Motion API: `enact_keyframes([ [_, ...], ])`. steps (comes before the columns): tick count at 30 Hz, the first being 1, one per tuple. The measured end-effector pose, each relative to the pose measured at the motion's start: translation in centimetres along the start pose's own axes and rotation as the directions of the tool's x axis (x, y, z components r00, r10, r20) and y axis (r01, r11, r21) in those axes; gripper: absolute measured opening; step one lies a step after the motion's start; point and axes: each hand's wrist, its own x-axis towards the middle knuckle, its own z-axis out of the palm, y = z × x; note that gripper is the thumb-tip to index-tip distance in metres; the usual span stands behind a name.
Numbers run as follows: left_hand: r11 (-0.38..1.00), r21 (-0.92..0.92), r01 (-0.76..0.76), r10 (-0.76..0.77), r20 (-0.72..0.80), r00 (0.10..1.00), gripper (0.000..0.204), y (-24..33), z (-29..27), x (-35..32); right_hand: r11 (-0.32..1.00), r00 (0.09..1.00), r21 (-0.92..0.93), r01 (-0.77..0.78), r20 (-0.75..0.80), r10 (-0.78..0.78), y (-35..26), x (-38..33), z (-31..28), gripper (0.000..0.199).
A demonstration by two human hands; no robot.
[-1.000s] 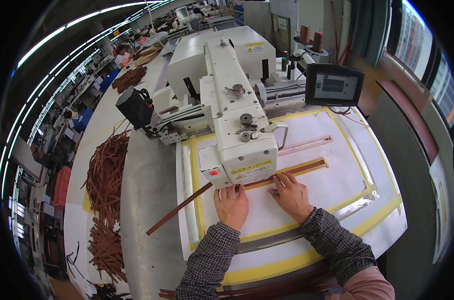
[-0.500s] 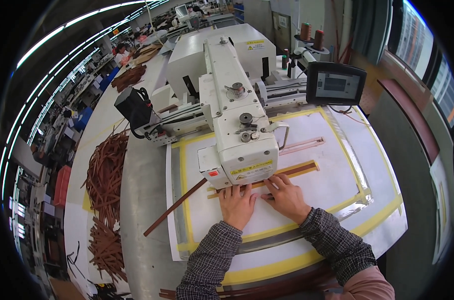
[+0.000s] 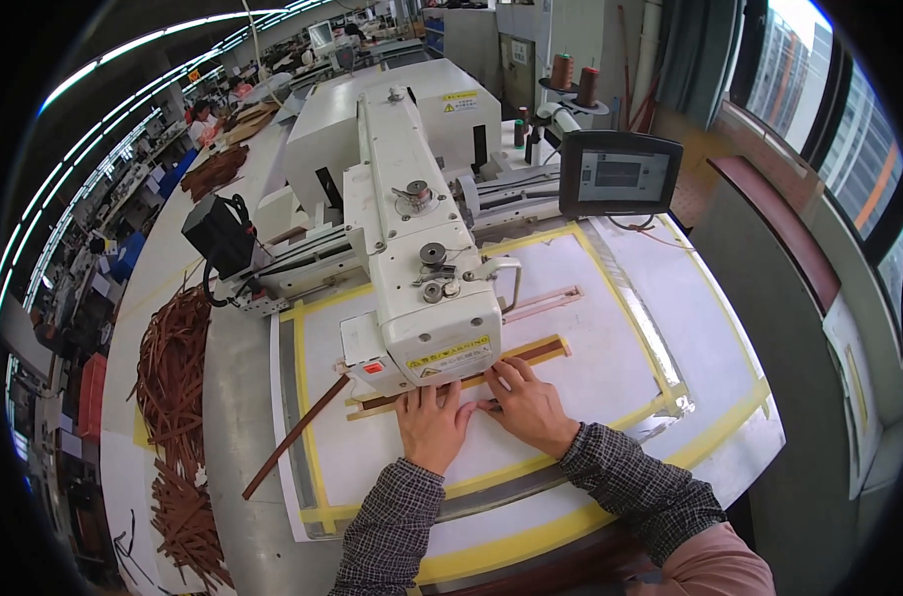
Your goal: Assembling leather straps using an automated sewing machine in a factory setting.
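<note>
A brown leather-like strip [image 3: 543,352] lies in a yellow-edged slot on a white template sheet [image 3: 610,382]. It passes below the white head of a sewing machine [image 3: 442,333], which hides its middle. My left hand [image 3: 434,435] rests palm down, its outstretched fingertips at the slot just in front of the head. Beside it, my right hand [image 3: 533,412] lies with fingers stretched onto the slot's near edge. A small dark spot shows by the right thumb; I cannot make out what it is. Another brown strip [image 3: 298,435] slants out from the head's left side.
At left, a large heap of brown strips [image 3: 173,368] lies on the table. A control screen [image 3: 620,174] stands behind the template at right, with thread spools [image 3: 563,72] beyond. A black box [image 3: 218,233] sits on the machine's left rail. Yellow tape borders the template.
The whole view has shifted, so the machine and template appear further left. Both hands stay at the slot, with the left hand's fingers slightly lower along it.
</note>
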Motion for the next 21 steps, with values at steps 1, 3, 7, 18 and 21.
enact_keyframes([
  [1,1.000,-0.023,-0.013,0.013,-0.002,1.000,0.046,0.4,0.0,0.1,1.000,1.000,-0.021,-0.015,0.004,0.015,0.1,0.0,-0.3,0.057],
  [3,1.000,0.010,0.019,-0.019,0.003,1.000,0.045,-0.1,-0.3,0.0,0.999,1.000,0.052,0.014,0.000,-0.014,-0.2,0.2,0.0,0.057],
  [7,1.000,0.003,0.026,-0.025,-0.059,0.998,0.036,-0.3,0.0,0.2,0.999,0.999,-0.005,-0.041,-0.016,0.041,0.1,0.0,-0.2,0.058],
  [18,0.999,-0.001,0.039,-0.039,-0.076,0.996,0.033,-0.3,0.6,0.1,0.999,0.999,-0.033,-0.026,-0.024,0.025,0.3,-0.1,-0.2,0.056],
  [21,1.000,-0.026,0.000,-0.002,-0.064,0.998,0.035,0.3,0.2,0.4,1.000,1.000,-0.013,-0.012,-0.028,0.012,-0.1,0.2,-0.1,0.056],
])
